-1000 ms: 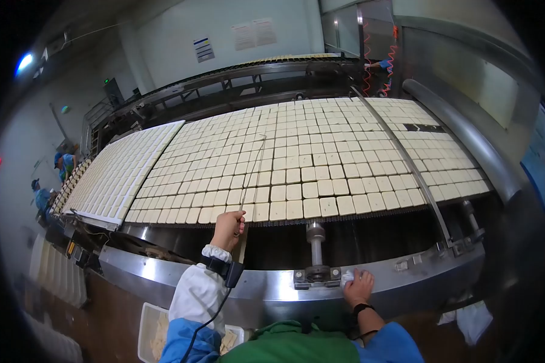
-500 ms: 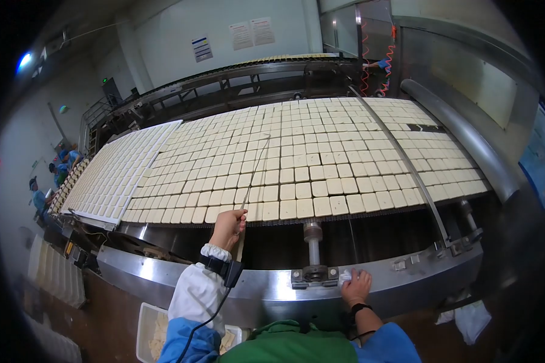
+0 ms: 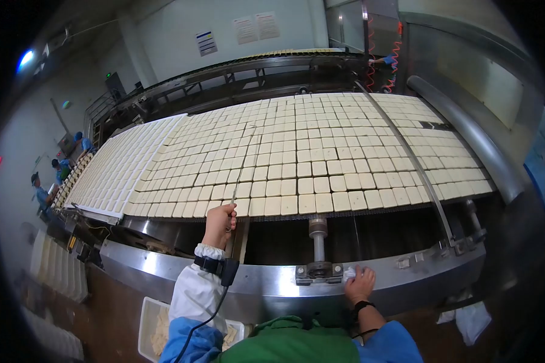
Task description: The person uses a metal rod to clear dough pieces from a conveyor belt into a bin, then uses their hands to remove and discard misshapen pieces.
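My left hand [image 3: 220,221] is closed around the near end of a long thin rod [image 3: 243,168]. The rod reaches away from me over rows of pale, tofu-like blocks [image 3: 272,189] laid close together on a wide mesh conveyor [image 3: 272,218]. My left fist is at the belt's near edge, beside the front row. My right hand [image 3: 361,284] rests on the steel side rail [image 3: 272,278], fingers curled over a small crumpled white cloth [image 3: 349,274] at the thumb side.
A white tray-like sheet [image 3: 127,163] with more blocks lies at the left. A curved metal bar [image 3: 406,148] crosses the belt; a steel roller [image 3: 463,136] stands beyond. Below are a white bin [image 3: 145,330] and a roller bracket [image 3: 318,272]. Several workers [image 3: 45,196] stand far left.
My left hand has shifted a little left, and the rod's far end has swung left across the blocks. The view has tilted slightly. My right hand stays on the rail.
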The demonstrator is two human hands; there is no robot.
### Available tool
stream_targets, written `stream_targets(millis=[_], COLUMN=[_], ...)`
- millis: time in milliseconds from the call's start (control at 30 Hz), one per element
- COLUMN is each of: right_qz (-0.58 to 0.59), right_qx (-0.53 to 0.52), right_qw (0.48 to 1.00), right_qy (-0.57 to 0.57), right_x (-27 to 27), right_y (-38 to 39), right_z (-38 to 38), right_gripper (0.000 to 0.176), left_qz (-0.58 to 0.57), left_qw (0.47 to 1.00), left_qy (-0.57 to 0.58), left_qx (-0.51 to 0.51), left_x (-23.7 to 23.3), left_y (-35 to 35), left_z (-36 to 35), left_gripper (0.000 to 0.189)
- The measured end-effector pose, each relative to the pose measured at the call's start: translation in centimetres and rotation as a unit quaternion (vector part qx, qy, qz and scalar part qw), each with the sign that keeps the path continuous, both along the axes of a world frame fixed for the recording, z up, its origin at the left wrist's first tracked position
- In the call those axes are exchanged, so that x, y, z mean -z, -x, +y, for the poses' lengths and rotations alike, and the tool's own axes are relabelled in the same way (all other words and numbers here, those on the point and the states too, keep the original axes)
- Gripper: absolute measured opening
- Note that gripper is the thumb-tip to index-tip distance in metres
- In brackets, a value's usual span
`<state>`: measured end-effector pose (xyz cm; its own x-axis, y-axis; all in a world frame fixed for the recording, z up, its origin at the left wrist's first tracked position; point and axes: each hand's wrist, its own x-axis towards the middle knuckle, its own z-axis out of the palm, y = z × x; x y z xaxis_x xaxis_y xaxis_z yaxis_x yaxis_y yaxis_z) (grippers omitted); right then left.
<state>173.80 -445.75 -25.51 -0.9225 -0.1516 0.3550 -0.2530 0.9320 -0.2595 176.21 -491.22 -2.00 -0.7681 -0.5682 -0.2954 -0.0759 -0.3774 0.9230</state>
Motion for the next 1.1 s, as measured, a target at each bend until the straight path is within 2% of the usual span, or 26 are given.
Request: stream_targets(millis=[267,433,767,933,1100], right_qz=[0.004,-0.014,-0.008,0.035,0.024], right_qx=[-0.001,0.004,0.001,-0.008,-0.009], right_qw=[1.0,1.0,1.0,0.999,1.0], right_qy=[0.0,-0.001,-0.002,0.001,-0.003], right_x=[0.2,0.5,0.3,0.0,0.5], right_y=[-0.8,-1.5,-2.7,-3.2,-3.6], right_z=[-2.3,-3.7,-6.7,-8.3,-9.6], right_gripper=[0.052,0.052,0.052,0.046,0.048], left_qz=[-0.028,-0.004,0.023,-0.021,-0.003], left_qw=[0.999,0.998,0.999,0.999,0.998], left_qy=[0.006,-0.066,-0.011,0.008,-0.041], left_qx=[0.013,0.025,0.026,0.042,0.054], left_x=[1.1,1.4,-0.3,0.1,1.0], left_y=[-0.7,-1.5,-6.7,-7.9,-6.9], left_z=[-3.0,-4.4,-4.6,-5.0,-6.6], left_gripper=[0.012,0.013,0.014,0.017,0.017])
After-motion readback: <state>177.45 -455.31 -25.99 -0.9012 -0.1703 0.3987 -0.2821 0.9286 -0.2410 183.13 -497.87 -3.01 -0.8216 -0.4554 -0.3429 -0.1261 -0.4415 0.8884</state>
